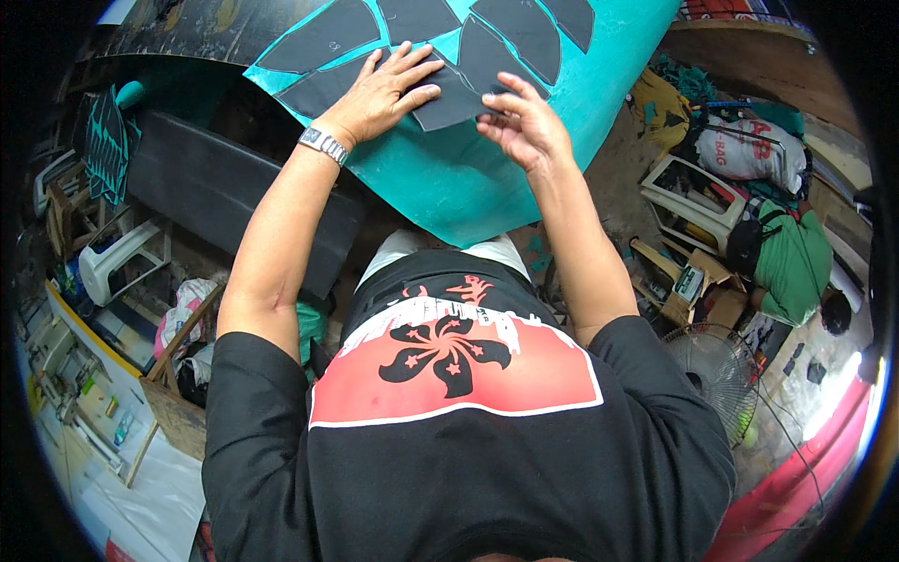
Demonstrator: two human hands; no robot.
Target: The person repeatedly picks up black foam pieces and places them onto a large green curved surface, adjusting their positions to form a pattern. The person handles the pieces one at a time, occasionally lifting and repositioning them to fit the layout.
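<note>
Several flat black panels with pale outlines (323, 36) lie close together on a teal sheet (421, 192) in front of me. My left hand (389, 94), with a metal watch at the wrist, rests spread and flat on the panels. Beside its thumb lies a black panel (451, 103) with a straight near edge. My right hand (524, 122) is at that panel's right corner, its fingers bent and the tips at the edge; they seem to pinch it. The part of the panels under my left palm is hidden.
A long black padded slab (234, 183) stands left of the sheet, near a white plastic stool (122, 262). To the right are another white stool (693, 201), a cardboard box (716, 281), a fan (712, 375) and a person in a green shirt (794, 262), bent over.
</note>
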